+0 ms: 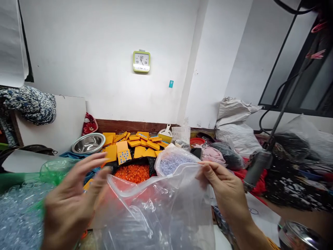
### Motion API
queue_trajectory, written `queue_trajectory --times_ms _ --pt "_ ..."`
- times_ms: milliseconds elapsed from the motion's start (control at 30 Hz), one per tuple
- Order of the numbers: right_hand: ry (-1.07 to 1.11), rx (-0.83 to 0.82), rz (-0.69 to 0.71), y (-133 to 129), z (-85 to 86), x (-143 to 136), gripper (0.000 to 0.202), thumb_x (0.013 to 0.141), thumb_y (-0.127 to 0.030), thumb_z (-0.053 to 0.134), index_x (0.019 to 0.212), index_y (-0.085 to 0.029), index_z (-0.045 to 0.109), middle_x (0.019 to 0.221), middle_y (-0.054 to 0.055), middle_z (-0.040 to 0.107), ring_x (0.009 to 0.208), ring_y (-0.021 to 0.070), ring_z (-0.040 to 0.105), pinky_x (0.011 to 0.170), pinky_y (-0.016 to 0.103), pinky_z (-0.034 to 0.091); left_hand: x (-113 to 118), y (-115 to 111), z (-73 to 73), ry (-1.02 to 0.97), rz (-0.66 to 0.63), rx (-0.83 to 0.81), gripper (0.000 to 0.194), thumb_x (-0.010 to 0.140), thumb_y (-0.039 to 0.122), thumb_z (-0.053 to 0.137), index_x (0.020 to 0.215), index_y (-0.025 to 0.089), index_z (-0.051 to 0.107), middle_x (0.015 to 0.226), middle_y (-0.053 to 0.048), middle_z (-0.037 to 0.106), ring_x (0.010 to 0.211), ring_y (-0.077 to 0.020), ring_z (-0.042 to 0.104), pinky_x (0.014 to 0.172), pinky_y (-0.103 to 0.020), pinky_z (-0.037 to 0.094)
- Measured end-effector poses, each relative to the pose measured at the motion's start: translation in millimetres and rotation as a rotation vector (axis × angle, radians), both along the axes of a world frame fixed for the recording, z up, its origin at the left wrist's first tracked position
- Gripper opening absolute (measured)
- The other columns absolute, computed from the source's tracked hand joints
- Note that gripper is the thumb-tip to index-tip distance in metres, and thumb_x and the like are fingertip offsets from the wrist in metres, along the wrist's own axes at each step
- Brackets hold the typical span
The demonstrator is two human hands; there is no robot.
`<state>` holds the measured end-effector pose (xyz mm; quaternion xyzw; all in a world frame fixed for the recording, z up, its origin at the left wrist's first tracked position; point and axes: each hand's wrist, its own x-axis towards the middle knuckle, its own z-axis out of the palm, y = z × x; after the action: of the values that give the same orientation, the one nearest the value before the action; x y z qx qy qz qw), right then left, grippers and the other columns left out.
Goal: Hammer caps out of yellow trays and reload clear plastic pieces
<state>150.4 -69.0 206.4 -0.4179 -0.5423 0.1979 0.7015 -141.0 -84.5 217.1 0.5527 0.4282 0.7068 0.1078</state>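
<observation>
A clear plastic zip bag (156, 215) with a pale strip along its top edge hangs upright before me. My right hand (226, 191) pinches its upper right corner between thumb and fingers. Beside the upper left corner is my left hand (75, 201), slightly blurred, its fingers apart and holding nothing. Dark, unclear shapes show through the bag's film. Just behind it lie small orange rings (132, 172) in a black bag, and small clear bluish pieces (170, 165) in a clear bag.
Yellow blocks (140, 151) are heaped behind the rings, with a metal bowl (87, 143) at their left. A grey tool (257, 170) hangs at right. Clear bluish pieces (23, 215) fill the lower left. White sacks (235, 130) stand at back right.
</observation>
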Motion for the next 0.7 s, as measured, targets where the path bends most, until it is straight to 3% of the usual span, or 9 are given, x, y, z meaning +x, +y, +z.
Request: queue_trajectory --times_ms 67,133,200,267,367,567,700 --pt "-0.003 0.028 -0.009 1.5 2.4 -3.7 0.027 0.076 -0.047 0.071 0.079 -0.021 0.069 0.055 -0.004 0.062 0.044 0.0076 0.049 0.041 0.018 0.04 35.4 -1.0 20.4 0.43 -0.188 0.045 0.019 0.081 0.039 0.065 0.097 0.031 0.069 0.105 0.002 0.07 0.104 -0.0221 0.062 0.092 -0.036 0.05" --pt "-0.013 0.054 -0.035 3.2 3.7 -4.7 0.025 0.076 -0.046 0.072 0.077 -0.021 0.069 0.056 -0.005 0.06 0.046 0.0074 0.048 0.044 0.018 0.038 65.8 7.2 36.7 0.752 -0.355 -0.067 0.019 0.086 0.035 0.058 0.087 0.021 0.071 0.085 -0.003 0.071 0.082 -0.0201 0.064 0.074 -0.033 0.05" --pt "-0.02 0.067 -0.059 4.4 3.4 -3.0 0.025 0.075 -0.046 0.073 0.075 -0.021 0.069 0.056 -0.005 0.059 0.048 0.0079 0.046 0.045 0.019 0.037 85.4 18.7 45.4 0.91 -0.403 -0.15 0.028 0.089 0.031 0.053 0.07 0.016 0.069 0.064 -0.002 0.064 0.062 -0.0153 0.056 0.059 -0.029 0.043" --pt "-0.023 0.069 -0.075 4.5 1.8 0.1 0.025 0.075 -0.045 0.073 0.073 -0.021 0.069 0.056 -0.005 0.059 0.049 0.0089 0.046 0.046 0.021 0.036 93.0 26.7 47.3 0.944 -0.423 -0.212 0.035 0.089 0.03 0.052 0.062 0.015 0.066 0.055 0.001 0.054 0.052 -0.0114 0.046 0.051 -0.026 0.033" --pt "-0.017 0.089 -0.1 3.1 -0.4 1.6 0.021 0.075 -0.04 0.074 0.072 -0.02 0.069 0.056 -0.005 0.057 0.05 0.0099 0.046 0.048 0.023 0.035 88.8 28.7 44.6 0.945 -0.425 -0.234 0.034 0.089 0.032 0.053 0.062 0.015 0.066 0.053 0.003 0.05 0.049 -0.0097 0.04 0.048 -0.024 0.029" --pt "0.004 0.157 -0.119 2.6 -0.5 -4.1 0.016 0.075 -0.034 0.074 0.069 -0.02 0.068 0.055 -0.005 0.057 0.05 0.0108 0.047 0.05 0.027 0.035 67.2 25.0 37.8 0.968 -0.336 -0.21 0.029 0.089 0.032 0.053 0.076 0.016 0.074 0.066 -0.004 0.069 0.06 -0.0146 0.057 0.058 -0.027 0.039" --pt "0.04 0.161 -0.16 5.4 -2.9 -0.7 0.016 0.072 -0.034 0.075 0.068 -0.02 0.068 0.054 -0.005 0.057 0.049 0.0106 0.046 0.05 0.027 0.035 46.2 25.3 33.6 0.985 -0.298 -0.235 0.03 0.088 0.033 0.053 0.074 0.019 0.075 0.067 -0.004 0.072 0.06 -0.0151 0.059 0.058 -0.026 0.04"
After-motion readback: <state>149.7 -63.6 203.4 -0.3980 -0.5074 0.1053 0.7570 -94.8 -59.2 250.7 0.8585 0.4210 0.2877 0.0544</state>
